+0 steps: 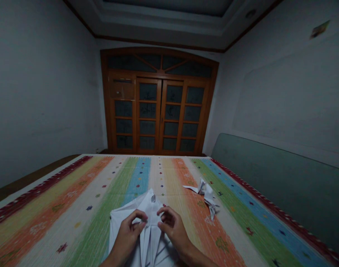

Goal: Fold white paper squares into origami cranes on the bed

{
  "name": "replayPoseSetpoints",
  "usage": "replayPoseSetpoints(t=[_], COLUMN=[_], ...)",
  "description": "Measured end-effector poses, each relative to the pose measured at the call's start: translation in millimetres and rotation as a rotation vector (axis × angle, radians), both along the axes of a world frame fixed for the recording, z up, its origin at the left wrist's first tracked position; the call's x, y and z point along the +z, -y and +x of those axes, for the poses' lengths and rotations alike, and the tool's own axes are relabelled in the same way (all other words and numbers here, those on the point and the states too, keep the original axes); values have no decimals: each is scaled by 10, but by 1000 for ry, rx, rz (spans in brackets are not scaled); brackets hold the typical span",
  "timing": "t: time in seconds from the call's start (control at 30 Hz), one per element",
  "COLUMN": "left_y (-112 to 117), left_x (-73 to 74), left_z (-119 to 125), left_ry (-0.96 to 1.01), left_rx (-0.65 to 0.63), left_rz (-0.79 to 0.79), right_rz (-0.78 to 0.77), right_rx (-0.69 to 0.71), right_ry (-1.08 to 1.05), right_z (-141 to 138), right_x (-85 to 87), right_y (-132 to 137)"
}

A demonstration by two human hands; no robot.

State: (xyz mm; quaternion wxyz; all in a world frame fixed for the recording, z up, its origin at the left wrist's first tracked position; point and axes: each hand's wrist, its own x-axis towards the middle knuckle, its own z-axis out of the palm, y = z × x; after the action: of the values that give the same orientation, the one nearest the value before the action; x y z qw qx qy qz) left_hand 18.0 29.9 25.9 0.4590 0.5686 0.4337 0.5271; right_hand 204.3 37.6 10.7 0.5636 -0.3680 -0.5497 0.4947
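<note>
Your left hand (127, 237) and right hand (173, 230) are both curled over a sheet of folded white paper (150, 207), which lies on a striped woven cover (164, 178) right in front of you. The two hands sit close together on either side of the paper's raised central ridge. Neither is clenched into a fist or lifted clear, but you cannot tell from this view whether either is pinching the paper firmly or only touching it.

The paper looks light, thin and fairly stiff along its creases, with soft, easily bent flaps. It will likely crumple or tear under a hard squeeze, and a careless breath of movement could shift it across the cover. Take hold with light pressure along a doubled, creased edge or near the thick central ridge, where the layers give it more body, rather than by a single loose corner or narrow point.

Up and to the right, well apart from both hands, a second folded paper figure (207, 194) rests on the cover's orange and green stripes. Beyond the cover stand wooden glazed doors (158, 100), and a green padded board (269, 185) runs along the right wall (297, 81).
</note>
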Motion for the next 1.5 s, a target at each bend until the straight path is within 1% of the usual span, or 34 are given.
replayPoseSetpoints(t=[0.07,0.2,0.43,0.53,0.67,0.77,0.9,1.0,1.13,1.23,1.3,1.37,1.5], left_y=[-1,10,82,109,123,119,112,125,164,191,202,208,225], left_x=[0,-22,-50,-47,-59,-62,-52,-53,-53,-38,-26,-17,13], left_z=[0,27,108,93,67,68,79,81,71,62,55,44,20], left_ry=[-18,-58,-174,-207,-281,-347,-382,-341,-318,-327,-335,-341,-354], left_rx=[7,-54,-39,-54,-13,32,65,62,55,51,38,26,17], left_rz=[2,18,52,61,122,138,193,263,372,453,500,516,467], right_rz=[-11,-23,11,50,42,85,125,138,145,159,181,209,227], right_rx=[-23,-54,-34,-75,-85,-91,-122,-201,-303,-325,-323,-320,-313], right_ry=[3,11,42,58,44,51,154,284,391,424,448,469,501], right_z=[-19,-50,-60,-55,-44,-34,-34,-55,-86,-87,-77,-63,-32], right_x=[-20,-30,-3,-5,-14,-14,11,-1,-118,-207,-223,-205,-128], right_y=[-5,26,77,80,80,88,115,131,132,134,145,164,196])
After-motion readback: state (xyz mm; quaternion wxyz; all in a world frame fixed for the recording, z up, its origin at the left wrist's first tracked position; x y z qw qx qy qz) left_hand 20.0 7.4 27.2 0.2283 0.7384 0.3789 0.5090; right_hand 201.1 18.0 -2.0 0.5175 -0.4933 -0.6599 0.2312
